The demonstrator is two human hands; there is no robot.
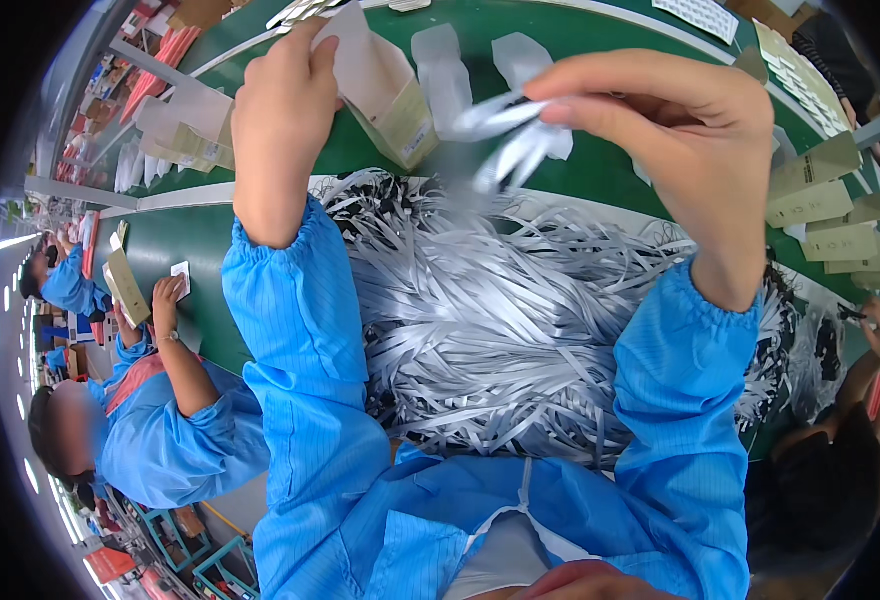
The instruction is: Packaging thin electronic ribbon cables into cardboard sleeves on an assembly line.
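The left hand (278,110) grips the flap of a small beige cardboard box (390,95), open at its top and tilted over the green counter (560,170). The right hand (680,130) pinches a folded bundle of flat white ribbon strips (515,135) between thumb and fingertips, just beside the box. Below both lies a loose heap of matching glossy strips (500,320), while flat folded cartons (830,210) crowd the counter's right edge.

Strips before me, box and bundle above them.
The strip pile (490,320) lies on the table (580,170) at my six; the small box (385,90) sits at eleven, the strip bundle (510,135) at one, stacked boxes (830,215) at three.
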